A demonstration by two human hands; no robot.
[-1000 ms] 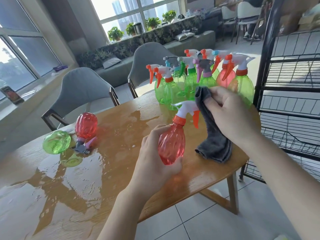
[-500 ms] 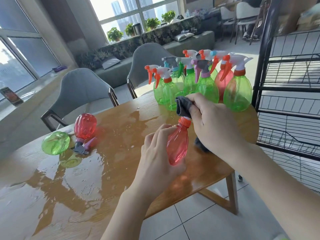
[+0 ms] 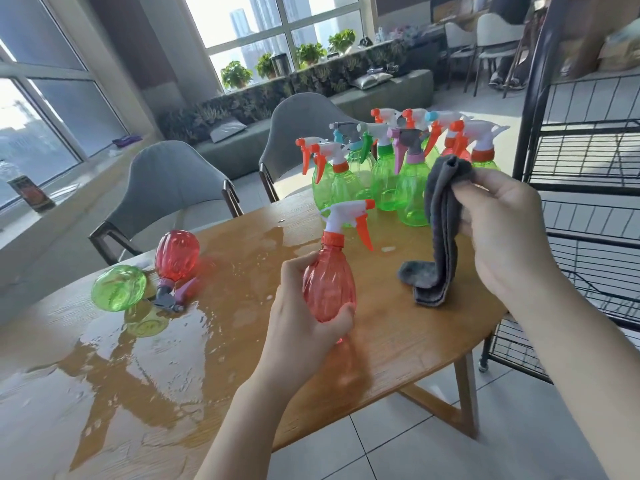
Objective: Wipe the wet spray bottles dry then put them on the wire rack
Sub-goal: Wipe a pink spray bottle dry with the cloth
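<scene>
The left hand (image 3: 301,317) gripped the red spray bottle (image 3: 329,282) upright above the bench (image 3: 408,341), near its front edge. The right hand (image 3: 502,230) pinched a grey cloth (image 3: 440,233), its tail resting on open wood beside the bottle. A cluster of bottles (image 3: 398,168) crowded the far edge; the wire rack (image 3: 588,202) stood just right. Water pooled left around two toppled bottles (image 3: 145,275).

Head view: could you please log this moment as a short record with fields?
left hand: left hand holds the red spray bottle upright above the table
right hand: right hand holds the grey cloth, apart from that bottle
lying down: red bottle and green bottle in the puddle
standing: cluster of bottles
wire rack: wire rack, no bottles seen on it
</scene>
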